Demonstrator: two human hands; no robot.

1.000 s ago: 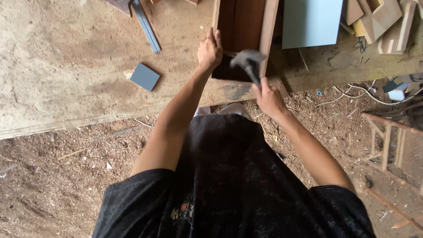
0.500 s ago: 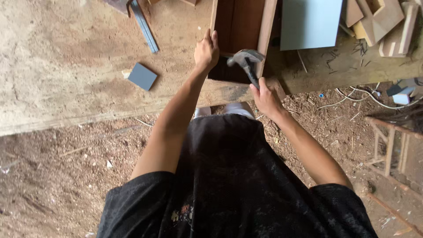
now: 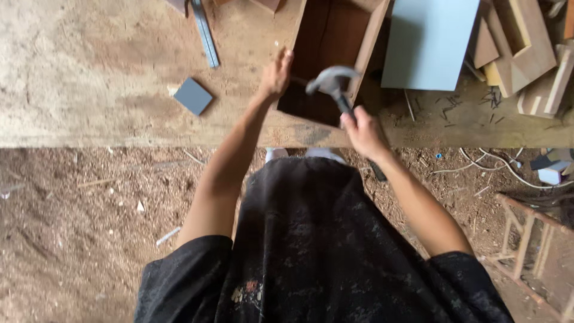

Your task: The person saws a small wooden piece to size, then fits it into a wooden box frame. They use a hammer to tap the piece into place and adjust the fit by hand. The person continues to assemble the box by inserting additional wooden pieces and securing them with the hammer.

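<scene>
Nailing job on a wooden box (image 3: 335, 36), standing open on the bench (image 3: 89, 72) right at the near edge; right hand (image 3: 363, 128) has its fingers clenched round the handle of a claw hammer (image 3: 332, 82), head raised just above the box's near wall; left hand (image 3: 276, 75) is at that wall's left corner, fingers pinched together, looks like they're steadying a nail but it's too small to be sure. The box's walls look assembled already, so I'd guess this is one of the fastening blows on the near corner rather than the start; how many nails are in or left I can't tell from here. Other stuff lying around: a small grey block (image 3: 193, 96) to the left, a metal ruler (image 3: 205, 36) behind it, a pale blue panel (image 3: 429, 42) right of the box, wood offcuts (image 3: 526, 48) far right; sawdust all over the floor (image 3: 72, 239).
</scene>
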